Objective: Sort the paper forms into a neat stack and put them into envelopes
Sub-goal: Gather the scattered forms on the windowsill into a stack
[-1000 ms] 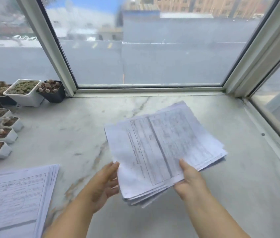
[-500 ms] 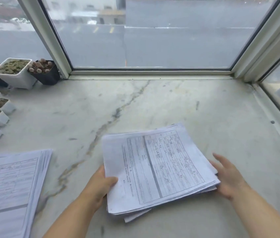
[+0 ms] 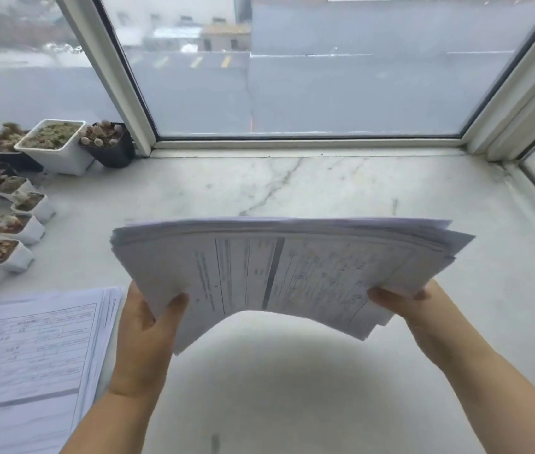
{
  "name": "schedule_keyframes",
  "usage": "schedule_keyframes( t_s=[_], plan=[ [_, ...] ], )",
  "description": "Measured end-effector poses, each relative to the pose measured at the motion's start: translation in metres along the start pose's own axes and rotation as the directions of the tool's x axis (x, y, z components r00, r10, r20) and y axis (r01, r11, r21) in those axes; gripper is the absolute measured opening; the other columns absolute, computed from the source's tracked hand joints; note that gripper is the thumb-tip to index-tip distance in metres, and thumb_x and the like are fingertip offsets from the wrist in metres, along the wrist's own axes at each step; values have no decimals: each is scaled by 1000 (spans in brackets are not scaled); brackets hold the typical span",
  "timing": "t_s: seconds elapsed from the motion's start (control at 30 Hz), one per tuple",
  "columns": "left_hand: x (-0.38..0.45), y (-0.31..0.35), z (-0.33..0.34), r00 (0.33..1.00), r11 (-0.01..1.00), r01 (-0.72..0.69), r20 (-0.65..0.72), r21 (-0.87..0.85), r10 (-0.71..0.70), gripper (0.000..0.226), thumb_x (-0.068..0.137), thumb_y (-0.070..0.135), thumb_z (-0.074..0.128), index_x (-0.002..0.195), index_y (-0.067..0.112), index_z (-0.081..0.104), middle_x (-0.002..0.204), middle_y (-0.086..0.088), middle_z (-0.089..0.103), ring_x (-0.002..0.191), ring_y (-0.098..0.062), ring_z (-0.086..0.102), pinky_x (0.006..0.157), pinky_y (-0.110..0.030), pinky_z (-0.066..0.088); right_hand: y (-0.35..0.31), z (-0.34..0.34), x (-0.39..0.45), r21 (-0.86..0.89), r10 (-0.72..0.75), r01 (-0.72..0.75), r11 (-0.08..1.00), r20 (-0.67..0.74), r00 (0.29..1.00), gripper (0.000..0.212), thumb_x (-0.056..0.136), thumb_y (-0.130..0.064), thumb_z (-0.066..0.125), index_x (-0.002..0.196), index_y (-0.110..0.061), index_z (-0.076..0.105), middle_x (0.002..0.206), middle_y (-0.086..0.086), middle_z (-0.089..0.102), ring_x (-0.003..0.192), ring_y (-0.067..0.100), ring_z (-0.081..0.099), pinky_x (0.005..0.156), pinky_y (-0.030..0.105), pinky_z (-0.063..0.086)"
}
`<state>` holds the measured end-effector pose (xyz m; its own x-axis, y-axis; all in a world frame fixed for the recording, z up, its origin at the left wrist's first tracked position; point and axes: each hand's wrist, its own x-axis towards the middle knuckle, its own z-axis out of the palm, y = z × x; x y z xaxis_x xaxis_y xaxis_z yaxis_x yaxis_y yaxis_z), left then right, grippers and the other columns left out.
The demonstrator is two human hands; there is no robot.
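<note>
**Inspector:** Head view, finding one. The thick sheaf of white printed paper forms [image 3: 279, 273] is held off the grey-veined white marble sill [image 3: 325, 191], in the near centre. Its long axis runs left to right and its middle bows upward.

**Clerk:** And the grips?

**Inspector:** The left hand [image 3: 148, 335] clamps the near-left corner, thumb on top. The right hand [image 3: 413, 306] clamps the near-right corner, thumb on top, other fingers hidden under the paper. Both hold the near long edge, so the sheaf extends away from them toward the window; neither hand is nearer.

**Clerk:** Condition of the edges?

**Inspector:** Ragged at the right end, with corners stepping out. In my judgement, squaring calls for tipping one long edge down onto the sill.

**Clerk:** Anything else?

**Inspector:** A second flat pile of white printed forms [image 3: 30, 355] lies near left, apart from the left hand. No envelopes are visible.
</note>
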<state>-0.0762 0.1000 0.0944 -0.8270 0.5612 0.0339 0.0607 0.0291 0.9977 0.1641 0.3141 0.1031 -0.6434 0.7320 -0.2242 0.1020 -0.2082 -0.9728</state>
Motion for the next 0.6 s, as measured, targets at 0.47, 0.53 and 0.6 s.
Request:
schedule_keyframes(
  t_s=[0.47, 0.53, 0.6],
  plan=[
    [-7, -31, -12, 961, 979, 189, -191, -76, -200, 30, 80, -17, 48, 92, 8, 60, 80, 6, 63, 74, -3, 58, 68, -19, 44, 29, 33, -12, -42, -50, 45, 998, -147, 988, 41, 64, -14, 69, 105, -13, 68, 96, -3, 76, 88, 8, 70, 69, 15, 53],
    [-6, -38, -16, 968, 976, 208, -131, -63, -215, 28, 75, -1, 60, 100, 13, 61, 85, 10, 65, 79, 0, 59, 69, -16, 44, 42, 32, -8, -17, -8, 6, 1000, -145, 989, 47, 64, -14, 71, 111, -10, 66, 104, 1, 75, 97, 14, 70, 76, 23, 54],
    [-7, -49, -18, 962, 965, 261, -77, -36, -264, 45, 58, 26, 66, 102, 27, 60, 90, 18, 67, 85, 6, 60, 72, -14, 46, 56, 37, -4, -19, 39, -42, 999, -167, 985, 46, 63, -13, 71, 109, -15, 67, 105, -2, 74, 100, 15, 69, 82, 27, 51]
  ],
)
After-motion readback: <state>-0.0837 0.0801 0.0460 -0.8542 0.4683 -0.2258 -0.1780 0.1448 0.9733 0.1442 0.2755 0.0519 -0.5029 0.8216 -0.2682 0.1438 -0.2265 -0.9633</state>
